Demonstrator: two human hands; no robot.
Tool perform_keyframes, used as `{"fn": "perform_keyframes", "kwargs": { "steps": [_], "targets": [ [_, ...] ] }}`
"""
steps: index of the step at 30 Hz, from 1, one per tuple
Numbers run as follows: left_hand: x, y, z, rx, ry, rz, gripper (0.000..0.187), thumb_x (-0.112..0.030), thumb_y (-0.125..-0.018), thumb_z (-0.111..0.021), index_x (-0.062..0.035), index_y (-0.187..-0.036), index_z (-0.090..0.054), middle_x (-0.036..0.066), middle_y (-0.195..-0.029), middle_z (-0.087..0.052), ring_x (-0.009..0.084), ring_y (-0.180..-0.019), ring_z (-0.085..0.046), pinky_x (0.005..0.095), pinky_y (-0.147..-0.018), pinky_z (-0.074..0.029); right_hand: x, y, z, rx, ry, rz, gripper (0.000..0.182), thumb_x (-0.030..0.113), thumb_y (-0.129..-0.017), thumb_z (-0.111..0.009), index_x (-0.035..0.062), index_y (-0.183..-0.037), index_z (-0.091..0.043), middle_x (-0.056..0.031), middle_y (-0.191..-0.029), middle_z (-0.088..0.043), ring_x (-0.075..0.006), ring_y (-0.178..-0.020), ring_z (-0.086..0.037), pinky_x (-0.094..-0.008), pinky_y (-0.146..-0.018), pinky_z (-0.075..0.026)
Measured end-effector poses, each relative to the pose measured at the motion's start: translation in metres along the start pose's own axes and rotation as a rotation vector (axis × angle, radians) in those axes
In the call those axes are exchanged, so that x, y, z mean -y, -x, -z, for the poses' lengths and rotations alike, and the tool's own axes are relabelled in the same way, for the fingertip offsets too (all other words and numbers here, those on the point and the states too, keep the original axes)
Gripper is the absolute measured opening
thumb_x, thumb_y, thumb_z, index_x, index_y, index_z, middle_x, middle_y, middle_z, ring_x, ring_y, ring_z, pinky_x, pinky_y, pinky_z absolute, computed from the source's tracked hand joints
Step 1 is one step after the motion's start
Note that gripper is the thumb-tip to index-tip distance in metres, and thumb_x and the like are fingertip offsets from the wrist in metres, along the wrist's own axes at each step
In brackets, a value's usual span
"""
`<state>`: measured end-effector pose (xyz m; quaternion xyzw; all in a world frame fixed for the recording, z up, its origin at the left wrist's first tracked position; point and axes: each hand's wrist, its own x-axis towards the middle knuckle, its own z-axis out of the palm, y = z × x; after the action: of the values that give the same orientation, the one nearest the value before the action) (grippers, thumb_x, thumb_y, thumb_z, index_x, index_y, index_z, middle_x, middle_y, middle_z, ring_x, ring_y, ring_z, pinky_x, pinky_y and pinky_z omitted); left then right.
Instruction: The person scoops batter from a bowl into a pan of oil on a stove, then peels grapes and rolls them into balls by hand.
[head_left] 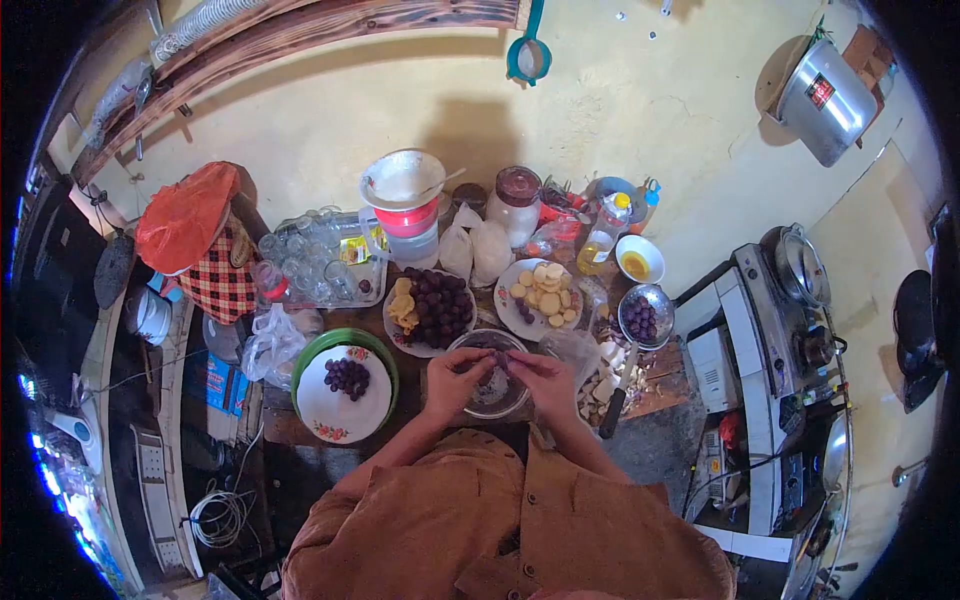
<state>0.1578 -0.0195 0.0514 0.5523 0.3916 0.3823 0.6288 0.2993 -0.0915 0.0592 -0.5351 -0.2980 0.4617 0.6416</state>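
Observation:
My left hand [461, 383] and my right hand [546, 384] meet above a clear bowl [487, 408]. Fingertips of both are pinched around a small dark purple piece [501, 360], mostly covered by the fingers. Behind the left hand stands a plate with a heap of round, dark purple grape-like pieces [440, 308] and pale tan chunks [403, 304]. Beyond the right hand, another plate holds pale, rounded pieces [548, 292] and a few purple ones. A white floral plate [325, 408] with a small purple cluster [347, 379] rests in a green basin to the left.
A knife [622, 388] lies at the right among peelings [648, 378], near a strainer [646, 317] of purple pieces. Glasses [318, 262] fill a tray at the back left. An oil bottle [604, 234] and lidded jar [516, 207] stand behind. A stove [775, 300] is at the right.

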Motion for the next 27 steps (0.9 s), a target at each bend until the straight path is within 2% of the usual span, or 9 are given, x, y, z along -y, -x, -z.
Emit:
{"fn": "perform_keyframes", "kwargs": {
  "steps": [2, 5, 10, 12, 14, 17, 19, 24, 27],
  "targets": [
    [0.0, 0.001, -0.001, 0.011, 0.026, -0.042, 0.014, -0.005, -0.079, -0.067, 0.0015, -0.091, -0.068, 0.003, -0.078, -0.066, 0.0067, -0.067, -0.058, 0.0207, -0.06, -0.046, -0.001, -0.001, 0.003, 0.008, -0.109, -0.113, 0.021, 0.001, -0.081, -0.064, -0.0051, -0.101, -0.063, -0.0095, -0.093, -0.066, -0.0146, -0.082, -0.062, -0.025, -0.077, -0.05],
    [0.005, 0.001, -0.004, 0.015, 0.036, -0.217, 0.012, -0.005, -0.077, -0.068, 0.0013, -0.088, -0.068, 0.005, -0.08, -0.066, 0.0085, -0.069, -0.059, 0.0215, -0.061, -0.046, -0.012, -0.005, 0.007, 0.036, -0.044, -0.086, 0.022, 0.002, -0.08, -0.065, -0.0048, -0.101, -0.063, -0.0093, -0.091, -0.066, -0.0142, -0.081, -0.062, -0.0245, -0.076, -0.05],
    [0.011, -0.004, 0.0, 0.026, -0.253, -0.409, 0.01, -0.002, -0.074, -0.07, -0.0005, -0.084, -0.069, 0.007, -0.081, -0.065, 0.0118, -0.072, -0.062, 0.023, -0.064, -0.048, -0.004, -0.002, 0.004, 0.021, 0.046, -0.142, 0.02, 0.002, -0.081, -0.063, -0.0051, -0.1, -0.063, -0.0104, -0.092, -0.066, -0.0156, -0.083, -0.063, -0.0256, -0.077, -0.051],
    [0.011, -0.004, 0.0, 0.055, -0.18, -0.319, 0.012, -0.003, -0.075, -0.069, -0.0003, -0.086, -0.069, 0.007, -0.084, -0.065, 0.0121, -0.075, -0.062, 0.0239, -0.067, -0.048, -0.007, -0.003, 0.006, 0.032, 0.122, -0.156, 0.02, 0.001, -0.082, -0.062, -0.005, -0.101, -0.063, -0.0108, -0.094, -0.065, -0.0164, -0.084, -0.063, -0.0262, -0.078, -0.051],
    [0.008, -0.006, -0.002, 0.083, -0.109, -0.234, 0.013, -0.004, -0.075, -0.069, -0.0001, -0.088, -0.068, 0.007, -0.086, -0.065, 0.0124, -0.079, -0.061, 0.0247, -0.07, -0.048, -0.019, -0.007, 0.009, 0.07, -0.16, -0.187, 0.026, 0.003, -0.084, -0.06, -0.005, -0.109, -0.058, -0.0118, -0.101, -0.063, -0.0182, -0.089, -0.063, -0.0274, -0.079, -0.052],
    [0.0, -0.009, -0.004, -0.016, 0.224, -0.129, 0.019, -0.004, -0.077, -0.068, 0.0003, -0.095, -0.067, 0.007, -0.096, -0.064, 0.0126, -0.088, -0.06, 0.0245, -0.076, -0.047, -0.01, -0.009, 0.01, 0.1, -0.246, -0.262, 0.032, 0.004, -0.085, -0.059, -0.0049, -0.115, -0.053, -0.0128, -0.106, -0.061, -0.0195, -0.091, -0.062, -0.0282, -0.08, -0.052],
    [-0.003, -0.013, 0.008, 0.338, 0.131, -0.072, 0.024, -0.002, -0.077, -0.067, 0.0006, -0.101, -0.065, 0.008, -0.105, -0.062, 0.0118, -0.096, -0.056, 0.0236, -0.081, -0.045, -0.015, -0.01, 0.014, 0.078, -0.237, -0.3, 0.034, 0.005, -0.085, -0.059, -0.005, -0.117, -0.052, -0.0127, -0.106, -0.061, -0.0195, -0.09, -0.062, -0.0279, -0.08, -0.052],
    [0.003, -0.006, 0.004, 0.179, 0.048, -0.075, 0.025, 0.001, -0.076, -0.067, 0.0023, -0.101, -0.065, 0.009, -0.098, -0.063, 0.0143, -0.084, -0.06, 0.0259, -0.075, -0.048, -0.005, -0.007, 0.011, 0.111, -0.275, -0.308, 0.034, 0.004, -0.084, -0.061, -0.0057, -0.116, -0.053, -0.0122, -0.104, -0.062, -0.0185, -0.088, -0.062, -0.0264, -0.078, -0.052],
    [0.008, -0.001, -0.002, 0.053, 0.014, -0.11, 0.02, 0.001, -0.075, -0.067, 0.0021, -0.095, -0.067, 0.008, -0.092, -0.065, 0.0128, -0.078, -0.061, 0.0246, -0.069, -0.049, -0.004, -0.005, 0.01, 0.108, -0.02, -0.218, 0.033, 0.003, -0.082, -0.064, -0.0068, -0.112, -0.055, -0.0125, -0.102, -0.063, -0.0176, -0.089, -0.062, -0.0258, -0.078, -0.051]
  ]
}}
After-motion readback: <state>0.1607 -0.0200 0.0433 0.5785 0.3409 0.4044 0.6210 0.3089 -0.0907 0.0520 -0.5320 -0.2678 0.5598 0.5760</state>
